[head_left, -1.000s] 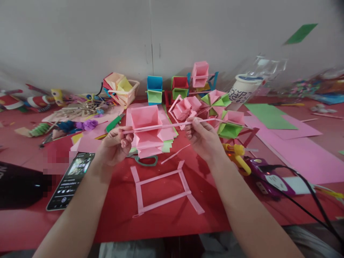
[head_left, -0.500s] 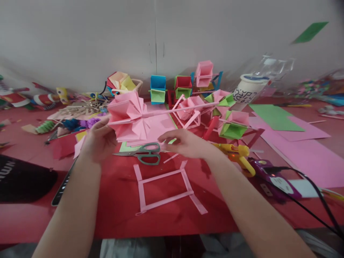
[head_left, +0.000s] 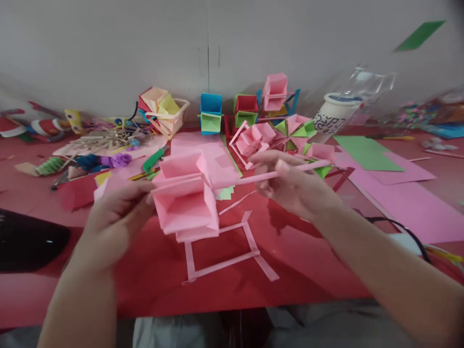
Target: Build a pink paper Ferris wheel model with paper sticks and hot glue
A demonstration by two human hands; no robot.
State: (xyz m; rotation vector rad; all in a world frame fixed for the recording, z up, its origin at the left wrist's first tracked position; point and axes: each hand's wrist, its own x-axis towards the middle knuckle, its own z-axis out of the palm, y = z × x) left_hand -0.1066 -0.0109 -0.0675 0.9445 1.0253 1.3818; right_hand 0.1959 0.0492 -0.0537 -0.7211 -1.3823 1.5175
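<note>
Pink paper wheel (head_left: 186,200), folded into open, boxy pockets, is held up above the red table (head_left: 163,295), slightly left of the middle of the view; the left hand (head_left: 116,217) is closed at its left edge, thumb and fingers pinched together there; a slim pink rod (head_left: 239,181) runs from the wheel's right side, rising slightly to the right; the right hand (head_left: 295,186) is partly open around the rod, its fingers loosely curved and its thumb tip by the rod, though whether it grips the rod I cannot tell; below, a pink strip frame (head_left: 250,239) lies flat on the table, its upper left part hidden by the wheel; a thin pink strip (head_left: 237,203) lies just beyond it; behind the wheel are pink sheets (head_left: 203,154), with a green-handled tool (head_left: 155,160) to their left; farther back stand a blue and green paper piece (head_left: 210,113) and a red and green paper piece (head_left: 246,110); a patterned white cup (head_left: 335,116) leans at the right, and a green sheet (head_left: 366,152) overlaps large pink paper (head_left: 409,208) nearby.
</note>
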